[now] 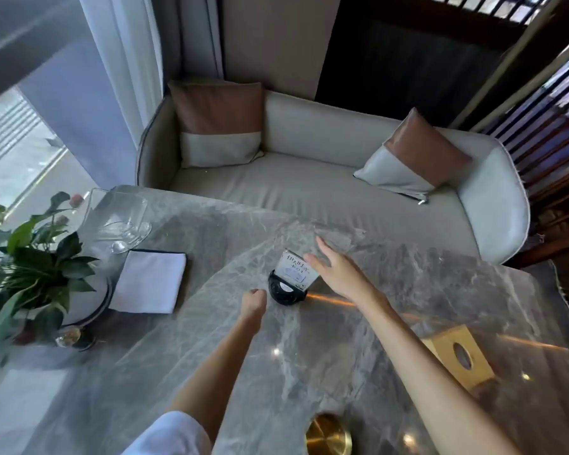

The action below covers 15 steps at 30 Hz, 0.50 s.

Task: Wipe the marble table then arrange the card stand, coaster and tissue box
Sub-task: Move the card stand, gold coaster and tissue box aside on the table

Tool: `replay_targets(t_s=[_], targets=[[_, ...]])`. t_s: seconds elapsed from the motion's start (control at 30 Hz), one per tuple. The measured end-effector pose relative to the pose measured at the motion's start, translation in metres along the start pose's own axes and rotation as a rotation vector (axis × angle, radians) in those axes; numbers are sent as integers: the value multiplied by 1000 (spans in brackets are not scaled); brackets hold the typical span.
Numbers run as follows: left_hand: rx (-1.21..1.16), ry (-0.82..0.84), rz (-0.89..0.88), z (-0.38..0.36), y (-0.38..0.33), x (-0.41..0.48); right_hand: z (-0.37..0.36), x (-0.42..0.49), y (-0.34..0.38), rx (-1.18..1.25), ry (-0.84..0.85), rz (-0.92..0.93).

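Grip: right hand (pixel 334 274) flat, fingers apart, thumb touching card stand (pixel 291 280); left hand (pixel 253 302) fisted on nothing, just left of the stand. Marble table (pixel 342 339) carries it. Gold tissue box (pixel 457 356), coaster (pixel 329 435): well nearer the person than the stand. Risk: loose sideways contact could topple the stand.

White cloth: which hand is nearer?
Left. The left hand sits curled to the right of the white cloth; the right hand is farther right, beyond the card stand.
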<state>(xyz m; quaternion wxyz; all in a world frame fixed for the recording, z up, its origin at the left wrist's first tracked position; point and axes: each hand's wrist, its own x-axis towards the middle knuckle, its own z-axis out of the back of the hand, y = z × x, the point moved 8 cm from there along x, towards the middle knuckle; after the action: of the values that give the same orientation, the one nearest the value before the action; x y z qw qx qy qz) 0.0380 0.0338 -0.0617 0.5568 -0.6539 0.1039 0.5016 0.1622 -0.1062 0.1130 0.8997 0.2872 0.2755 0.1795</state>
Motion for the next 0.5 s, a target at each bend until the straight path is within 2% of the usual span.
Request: replay_targets(t_s=[0.2,0.5], targets=[[-108,24,8,-23,-13,3,-47,42,-27,-96,170,-126],[-165,29,52,-21,-8,12,-55,46,-25,-43,110,2]])
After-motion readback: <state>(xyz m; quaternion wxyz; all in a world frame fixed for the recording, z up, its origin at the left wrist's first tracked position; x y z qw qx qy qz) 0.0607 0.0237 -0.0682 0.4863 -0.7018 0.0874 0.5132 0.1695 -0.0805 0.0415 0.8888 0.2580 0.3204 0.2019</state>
